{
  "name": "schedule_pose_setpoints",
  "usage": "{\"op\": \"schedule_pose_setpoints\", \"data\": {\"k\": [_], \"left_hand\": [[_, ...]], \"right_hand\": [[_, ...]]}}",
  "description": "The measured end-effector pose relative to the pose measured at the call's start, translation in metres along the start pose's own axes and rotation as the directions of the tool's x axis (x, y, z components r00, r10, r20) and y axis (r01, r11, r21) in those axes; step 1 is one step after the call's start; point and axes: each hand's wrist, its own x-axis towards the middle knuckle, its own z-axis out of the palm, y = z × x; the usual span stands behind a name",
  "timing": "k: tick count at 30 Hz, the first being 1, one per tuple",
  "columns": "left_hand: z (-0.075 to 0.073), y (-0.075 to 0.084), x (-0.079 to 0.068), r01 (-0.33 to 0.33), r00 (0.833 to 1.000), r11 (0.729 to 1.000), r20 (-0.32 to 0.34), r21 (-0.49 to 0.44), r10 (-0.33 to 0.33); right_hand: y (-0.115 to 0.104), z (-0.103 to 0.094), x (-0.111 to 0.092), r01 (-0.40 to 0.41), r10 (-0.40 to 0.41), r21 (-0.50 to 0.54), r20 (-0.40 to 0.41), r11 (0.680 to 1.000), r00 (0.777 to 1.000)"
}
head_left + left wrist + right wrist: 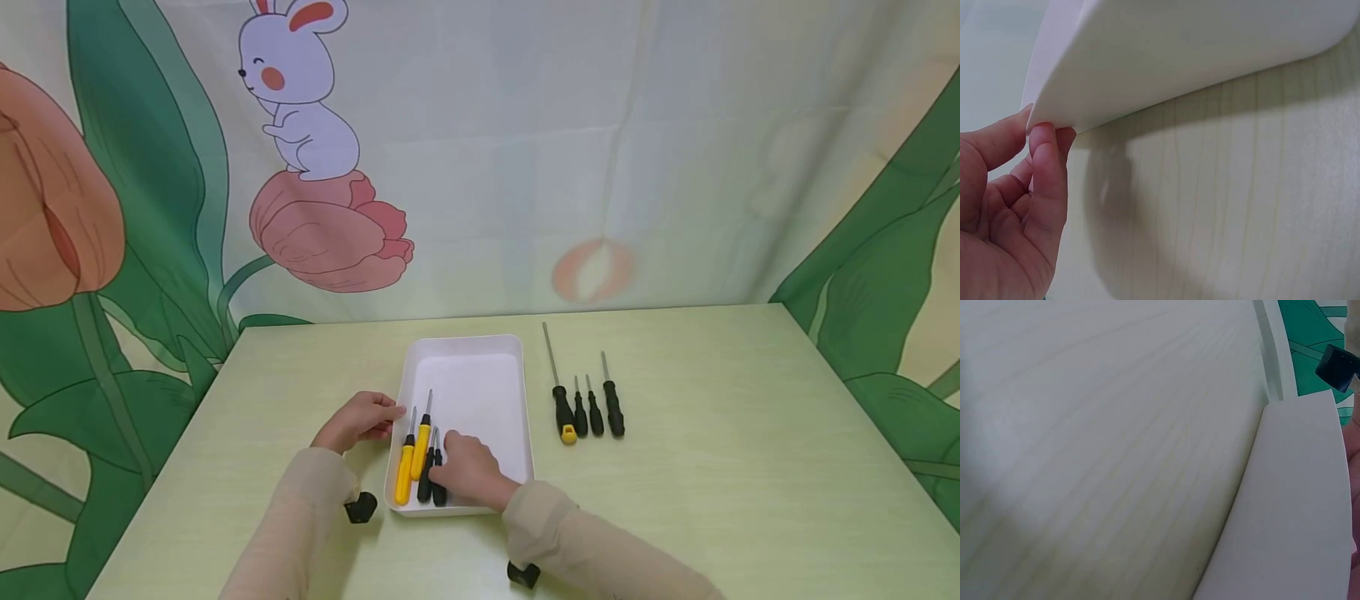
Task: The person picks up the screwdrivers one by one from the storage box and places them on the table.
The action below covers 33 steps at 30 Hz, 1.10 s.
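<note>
A white tray lies on the table, its left rim pinched between the thumb and fingers of my left hand. The left wrist view shows that left hand gripping the tray wall. Inside the tray's left side are two yellow-handled screwdrivers and two black screwdrivers. My right hand reaches over the tray's near part, its fingers curled at the handle of the rightmost black screwdriver and covering part of it. At the right wrist view's edge, only a sliver of that hand shows beyond the tray.
Right of the tray, several screwdrivers lie side by side on the table: a long one with a yellow end, two small black ones and another black one. A printed curtain hangs behind the table.
</note>
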Motion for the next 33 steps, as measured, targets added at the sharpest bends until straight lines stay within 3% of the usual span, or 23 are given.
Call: {"op": "schedule_pose_setpoints", "data": {"k": [4,9,20,27,33], "left_hand": [[-0.002,0.001,-0.002,-0.014,1.000,1.000,0.022,-0.002,0.014],[0.001,0.001,0.000,0.003,1.000,1.000,-0.010,-0.004,-0.003],[0.001,0.002,0.000,0.010,1.000,1.000,-0.014,0.001,-0.010],[-0.002,0.002,-0.003,-0.008,1.000,1.000,0.019,0.015,0.007],[0.001,0.001,-0.001,0.005,1.000,1.000,-0.008,0.013,-0.004]], "right_hand": [[-0.002,0.002,0.002,-0.014,0.014,0.002,-0.010,1.000,1.000],[-0.004,0.005,0.005,-0.041,0.041,0.002,-0.014,0.999,0.999],[-0.009,0.005,0.006,-0.094,0.094,0.023,-0.012,0.995,0.995],[-0.008,0.009,0.009,-0.104,0.104,0.019,-0.014,0.994,0.994],[-0.006,0.011,0.010,-0.091,0.092,0.028,-0.023,0.995,0.996]]}}
